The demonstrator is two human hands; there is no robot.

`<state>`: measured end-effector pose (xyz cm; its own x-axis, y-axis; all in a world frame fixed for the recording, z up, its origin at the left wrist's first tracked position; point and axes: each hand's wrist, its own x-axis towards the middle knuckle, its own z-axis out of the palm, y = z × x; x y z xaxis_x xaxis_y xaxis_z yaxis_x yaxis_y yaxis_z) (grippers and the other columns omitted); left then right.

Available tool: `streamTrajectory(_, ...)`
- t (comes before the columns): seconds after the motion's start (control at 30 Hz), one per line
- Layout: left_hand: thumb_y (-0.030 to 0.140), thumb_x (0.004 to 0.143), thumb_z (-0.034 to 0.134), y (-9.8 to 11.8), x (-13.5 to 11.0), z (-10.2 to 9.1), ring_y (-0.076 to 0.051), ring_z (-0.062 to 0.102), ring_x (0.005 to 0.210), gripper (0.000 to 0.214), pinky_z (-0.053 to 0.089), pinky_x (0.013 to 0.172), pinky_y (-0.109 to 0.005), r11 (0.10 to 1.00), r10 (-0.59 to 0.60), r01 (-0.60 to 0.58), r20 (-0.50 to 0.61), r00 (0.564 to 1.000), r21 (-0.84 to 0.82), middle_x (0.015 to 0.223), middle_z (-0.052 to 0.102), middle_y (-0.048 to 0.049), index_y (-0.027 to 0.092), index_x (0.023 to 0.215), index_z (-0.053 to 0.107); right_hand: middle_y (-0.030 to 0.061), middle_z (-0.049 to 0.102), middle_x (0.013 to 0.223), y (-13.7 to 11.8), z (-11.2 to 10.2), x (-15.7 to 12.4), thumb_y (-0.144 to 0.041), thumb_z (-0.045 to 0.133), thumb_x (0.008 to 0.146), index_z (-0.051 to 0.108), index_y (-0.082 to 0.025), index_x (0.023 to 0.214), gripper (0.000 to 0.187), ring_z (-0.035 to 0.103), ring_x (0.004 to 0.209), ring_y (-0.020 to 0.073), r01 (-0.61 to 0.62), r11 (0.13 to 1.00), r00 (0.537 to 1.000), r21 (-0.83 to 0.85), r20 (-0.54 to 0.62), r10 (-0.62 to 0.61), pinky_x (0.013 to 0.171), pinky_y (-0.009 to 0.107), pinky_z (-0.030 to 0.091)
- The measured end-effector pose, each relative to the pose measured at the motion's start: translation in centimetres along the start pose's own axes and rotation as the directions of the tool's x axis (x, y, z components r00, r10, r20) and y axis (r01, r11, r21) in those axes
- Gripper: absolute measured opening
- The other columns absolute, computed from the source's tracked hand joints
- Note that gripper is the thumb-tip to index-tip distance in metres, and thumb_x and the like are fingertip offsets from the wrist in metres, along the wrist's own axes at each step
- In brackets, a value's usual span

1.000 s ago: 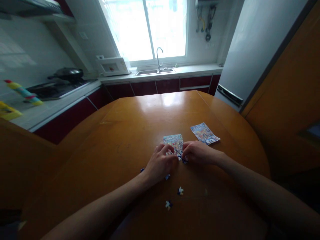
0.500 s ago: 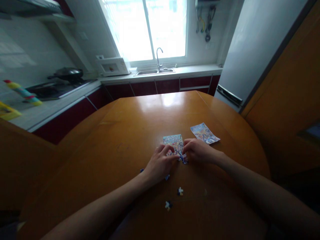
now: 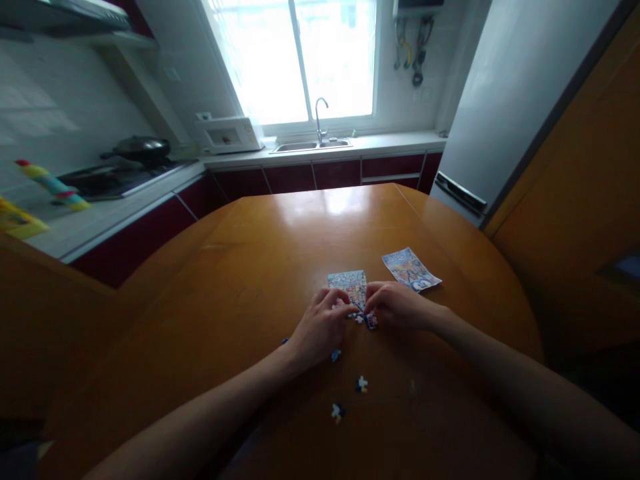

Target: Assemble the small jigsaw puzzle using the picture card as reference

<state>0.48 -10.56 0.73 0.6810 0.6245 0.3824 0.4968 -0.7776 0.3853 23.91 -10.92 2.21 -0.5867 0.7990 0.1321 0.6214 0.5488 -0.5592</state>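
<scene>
Jigsaw puzzle (image 3: 347, 283), part-built, lies flat on the worktop (image 3: 280, 253). Left hand (image 3: 320, 328) and right hand (image 3: 397, 305) meet at its 6 o'clock edge, fingertips bunched by a dark piece (image 3: 371, 321); whether either grip pinches it I cannot tell. Loose pieces (image 3: 361, 384) lie further toward 6, a picture card (image 3: 411, 269) at 2. Sideways pressure could split joined pieces; a forearm could sweep loose ones away.
</scene>
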Motion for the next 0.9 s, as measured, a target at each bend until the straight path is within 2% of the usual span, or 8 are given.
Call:
streamTrajectory(0.13, 0.012, 0.089, 0.058, -1.3, 0.9, -2.2, -0.021, 0.055, 0.098, 0.023, 0.048, 0.089, -0.037, 0.992, -0.109, 0.109, -0.011, 0.994, -0.060, 0.100, 0.066, -0.0049, 0.026, 0.093, 0.077, 0.0014, 0.066, 0.089, -0.2, 0.1, 0.1, 0.003, 0.056, 0.071, 0.080, -0.024, 0.081, 0.037, 0.060, 0.079, 0.0143, 0.007, 1.000, 0.999, -0.006, 0.032, -0.006, 0.074, 0.024, 0.043)
streamTrajectory(0.23, 0.021, 0.089, 0.061, -2.4, 1.4, -4.8, -0.019, 0.059, 0.091, 0.016, 0.047, 0.083, -0.032, 0.987, -0.158, 0.162, 0.127, 0.979, -0.023, 0.094, 0.069, -0.0039, 0.025, 0.091, 0.077, 0.0030, 0.067, 0.088, -0.3, 0.1, 0.3, 0.005, 0.053, 0.072, 0.079, -0.022, 0.082, 0.040, 0.060, 0.084, 0.0156, 0.014, 1.000, 0.999, -0.012, -0.047, -0.014, 0.078, 0.026, 0.044)
streamTrajectory(0.3, 0.024, 0.088, 0.062, -2.8, 1.4, -6.6, -0.016, 0.061, 0.080, 0.015, 0.046, 0.074, -0.027, 0.978, -0.205, 0.204, 0.284, 0.937, 0.035, 0.087, 0.070, -0.0028, 0.024, 0.086, 0.077, 0.0042, 0.067, 0.087, -0.3, 0.1, 0.4, 0.005, 0.050, 0.073, 0.079, -0.021, 0.083, 0.040, 0.060, 0.085, 0.0162, 0.007, 1.000, 0.993, -0.003, -0.118, -0.007, 0.078, 0.027, 0.044)
streamTrajectory(0.37, 0.025, 0.085, 0.065, -2.7, 1.4, -8.3, -0.014, 0.062, 0.071, 0.013, 0.043, 0.065, -0.024, 0.968, -0.250, 0.234, 0.429, 0.868, 0.091, 0.083, 0.071, -0.0017, 0.023, 0.083, 0.078, 0.0046, 0.067, 0.087, -0.2, 0.1, 0.5, 0.005, 0.050, 0.074, 0.078, -0.021, 0.084, 0.039, 0.060, 0.085, 0.0162, 0.007, 1.000, 0.985, 0.013, -0.174, -0.005, 0.077, 0.027, 0.044)
streamTrajectory(0.5, 0.021, 0.077, 0.068, -2.1, 1.1, -10.4, -0.015, 0.066, 0.072, 0.011, 0.040, 0.063, -0.024, 0.940, -0.340, 0.260, 0.535, 0.773, 0.222, 0.080, 0.074, -0.0002, 0.025, 0.079, 0.078, 0.0040, 0.067, 0.083, 0.0, 0.3, 0.5, 0.001, 0.050, 0.077, 0.077, -0.020, 0.083, 0.035, 0.060, 0.081, 0.0156, 0.007, 0.999, 0.973, 0.040, -0.230, 0.003, 0.074, 0.027, 0.044)
streamTrajectory(0.6, 0.017, 0.071, 0.070, -2.1, 0.8, -10.9, -0.016, 0.066, 0.072, 0.012, 0.038, 0.061, -0.024, 0.919, -0.377, 0.229, 0.544, 0.750, 0.321, 0.077, 0.074, 0.0006, 0.026, 0.075, 0.078, 0.0045, 0.068, 0.084, 0.1, 0.5, 0.5, -0.002, 0.050, 0.080, 0.077, -0.020, 0.085, 0.032, 0.061, 0.079, 0.0158, -0.007, 0.998, 0.973, 0.065, -0.232, 0.022, 0.072, 0.027, 0.045)
streamTrajectory(0.73, 0.009, 0.067, 0.067, -3.0, 0.5, -10.7, -0.015, 0.064, 0.069, 0.019, 0.037, 0.059, -0.023, 0.934, -0.330, 0.144, 0.640, 0.694, 0.326, 0.076, 0.074, -0.0006, 0.024, 0.073, 0.078, 0.0049, 0.069, 0.085, 0.1, 0.8, 0.5, -0.004, 0.050, 0.081, 0.077, -0.019, 0.086, 0.031, 0.061, 0.079, 0.0161, 0.004, 0.997, 0.974, 0.079, -0.224, 0.014, 0.072, 0.027, 0.045)
streamTrajectory(0.9, 0.009, 0.063, 0.067, -3.9, 0.3, -9.9, -0.015, 0.061, 0.065, 0.020, 0.036, 0.056, -0.023, 0.925, -0.359, 0.145, 0.686, 0.632, 0.351, 0.076, 0.074, -0.0010, 0.022, 0.073, 0.076, 0.0050, 0.069, 0.084, 0.1, 0.8, 0.6, -0.003, 0.050, 0.081, 0.076, -0.018, 0.085, 0.030, 0.061, 0.077, 0.0159, 0.007, 0.997, 0.976, 0.079, -0.217, 0.010, 0.071, 0.027, 0.045)
